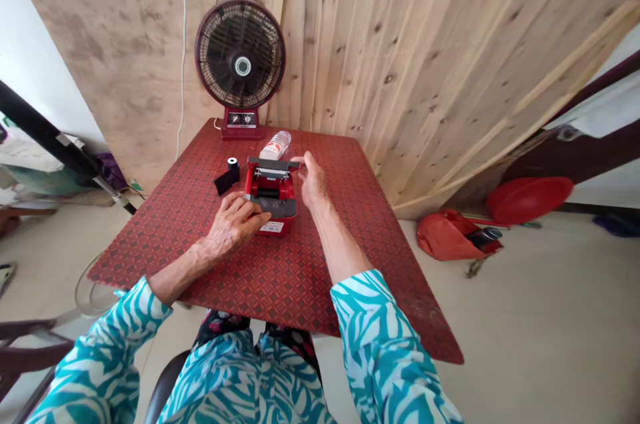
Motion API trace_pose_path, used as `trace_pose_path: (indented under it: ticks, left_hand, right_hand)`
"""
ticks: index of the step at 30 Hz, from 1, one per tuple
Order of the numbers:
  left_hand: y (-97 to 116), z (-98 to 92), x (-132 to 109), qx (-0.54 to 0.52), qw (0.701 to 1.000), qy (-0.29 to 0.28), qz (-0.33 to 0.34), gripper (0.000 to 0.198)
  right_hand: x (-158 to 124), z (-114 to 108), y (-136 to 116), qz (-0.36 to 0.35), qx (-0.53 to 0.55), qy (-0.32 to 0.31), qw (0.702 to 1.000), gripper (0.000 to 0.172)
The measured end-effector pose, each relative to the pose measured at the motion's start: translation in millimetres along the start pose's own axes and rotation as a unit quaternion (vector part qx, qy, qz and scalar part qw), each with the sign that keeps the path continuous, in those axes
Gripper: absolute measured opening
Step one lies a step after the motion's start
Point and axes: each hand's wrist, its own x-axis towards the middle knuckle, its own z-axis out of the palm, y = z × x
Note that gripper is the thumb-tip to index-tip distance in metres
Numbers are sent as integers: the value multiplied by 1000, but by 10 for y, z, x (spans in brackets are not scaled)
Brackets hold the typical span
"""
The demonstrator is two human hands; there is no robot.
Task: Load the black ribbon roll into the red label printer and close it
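Observation:
A small red machine (273, 192) with its lid raised stands in the middle of a red patterned table (280, 264). My left hand (234, 223) rests on the machine's front left corner, fingers curled over its edge. My right hand (311, 179) is at the right end of the raised lid, thumb and forefinger pinching it. A black roll with a loose black strip (229, 174) lies just left of the machine. A clear plastic bottle (275, 145) lies on its side behind it.
A dark red fan (241, 65) stands at the table's far edge against wooden boards (425, 57). On the floor to the right lie a red bag (453, 237) and a red basin (530, 197). A black pole (55, 141) slants at the left.

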Motion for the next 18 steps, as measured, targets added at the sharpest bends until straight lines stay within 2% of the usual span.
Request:
trace_pose_path:
  ticks: [3,7,9,11,12,13,14,16,18]
  left_hand:
    - [2,7,-3,-4,1000,-4,-4,18]
    - [25,-11,2,-15,1000,-2,-6,16]
    - [18,-25,3,-54,998,2,-26,12]
    - [-34,-21,9,-128,986,8,-103,15]
    - [-81,-5,16,-177,969,16,-171,19]
    - [-141,22,26,-232,939,30,-253,24]
    - [-210,61,40,-289,895,44,-338,29]
    - [-352,163,73,-395,777,64,-487,40]
    - [-461,269,106,-468,668,52,-577,47]
  right_hand:
    - [-274,-75,27,24,7,24,999,32]
    - [-544,-124,164,53,48,31,997,32]
    - [-600,-126,228,57,58,25,996,31]
    - [-615,-121,264,56,70,23,996,31]
    - [-615,-117,271,56,75,23,995,32]
    - [-613,-113,273,56,80,23,995,33]
    - [-610,-108,272,57,85,25,995,33]
    - [-608,-97,268,59,96,29,993,35]
    - [-609,-88,272,62,107,34,992,36]
